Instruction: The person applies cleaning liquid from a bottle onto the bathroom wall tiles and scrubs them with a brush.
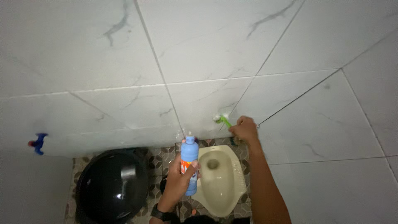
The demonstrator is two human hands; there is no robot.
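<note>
Bottle [189,164] — blue, with a white nozzle and an orange patch on its label — is gripped around its lower half by the left hand [179,179], fingers closed over the label, and kept upright with the nozzle on top, so nothing can run out of it. It is held in the air beside the left edge of the squat pan [219,182], over the patterned floor [159,161]. The right hand [245,130] is stretched forward and closed on the handle of a green brush [223,120], whose white bristle end is pressed to the marbled wall [199,62] just above the floor line behind the pan; the arm is extended across the pan's right side for that reach. A black bucket [111,184] stands to the left, under a blue tap [38,143] set in the wall — well apart from both hands.
</note>
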